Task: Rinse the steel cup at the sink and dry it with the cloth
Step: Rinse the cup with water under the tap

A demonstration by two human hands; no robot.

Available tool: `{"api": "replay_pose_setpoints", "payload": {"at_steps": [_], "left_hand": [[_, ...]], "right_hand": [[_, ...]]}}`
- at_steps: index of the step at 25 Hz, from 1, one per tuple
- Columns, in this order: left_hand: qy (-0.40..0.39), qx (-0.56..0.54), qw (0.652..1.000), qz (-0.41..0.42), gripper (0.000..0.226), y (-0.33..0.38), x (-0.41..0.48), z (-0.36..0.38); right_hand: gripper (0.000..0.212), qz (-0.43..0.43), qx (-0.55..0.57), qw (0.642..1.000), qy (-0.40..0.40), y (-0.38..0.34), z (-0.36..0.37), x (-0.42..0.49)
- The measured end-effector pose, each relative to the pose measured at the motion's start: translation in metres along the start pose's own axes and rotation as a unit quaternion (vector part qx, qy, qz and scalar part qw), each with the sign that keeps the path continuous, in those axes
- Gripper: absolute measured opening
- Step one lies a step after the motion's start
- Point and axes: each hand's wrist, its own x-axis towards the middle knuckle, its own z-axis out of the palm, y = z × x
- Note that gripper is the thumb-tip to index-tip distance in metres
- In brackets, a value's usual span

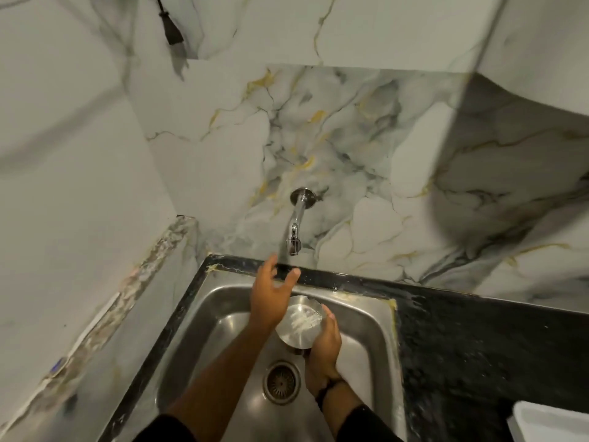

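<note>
My right hand point(323, 342) grips the steel cup point(298, 323) from its right side and holds it over the steel sink point(369, 314). The cup's mouth faces up and shows water or foam inside. Just left of the cup, my left hand point(271, 298) is raised with its fingers spread, reaching up toward the chrome tap point(294, 228) on the wall. It holds nothing. A white cloth point(551, 422) lies on the black counter at the bottom right corner, only partly in view.
The sink drain point(281, 382) sits below the cup. A black speckled counter point(478, 342) runs right of the sink and looks wet. Marble-patterned walls close in behind and to the left. A dark tassel point(172, 30) hangs at the top.
</note>
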Motion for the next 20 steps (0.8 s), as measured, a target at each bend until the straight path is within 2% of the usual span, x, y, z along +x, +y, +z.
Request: {"api": "replay_pose_setpoints", "payload": {"at_steps": [1,2,4,7,11,14,17,20], "left_hand": [[0.001,0.035,0.999,0.019,0.076,0.016,0.025,-0.004],[0.006,0.089,0.995,0.045,0.077,0.034,0.049,-0.006],[0.031,0.175,0.982,0.055,0.073,0.058,0.070,-0.006],[0.044,0.237,0.967,0.076,0.048,0.063,0.086,-0.002],[-0.005,0.247,0.965,0.092,0.031,0.061,0.101,-0.001],[-0.090,0.193,0.974,0.082,0.022,0.056,0.115,-0.011],[-0.196,0.101,0.974,0.052,0.024,0.051,0.126,-0.024],[-0.215,0.099,0.970,0.049,0.027,0.053,0.130,-0.027]], "right_hand": [[0.038,-0.051,0.023,0.998,0.026,-0.003,0.034,0.014],[0.037,-0.033,-0.075,0.996,0.024,-0.008,0.025,0.010],[0.034,-0.043,-0.053,0.997,0.029,-0.004,0.034,0.018],[0.032,-0.046,-0.071,0.996,0.041,-0.004,0.032,0.030],[0.032,-0.037,-0.082,0.994,0.054,-0.002,0.040,0.042],[0.035,-0.021,-0.093,0.994,0.048,-0.003,0.040,0.051],[0.027,-0.027,-0.084,0.995,0.037,-0.002,0.046,0.057],[0.028,-0.039,-0.104,0.993,0.051,0.001,0.042,0.065]]}}
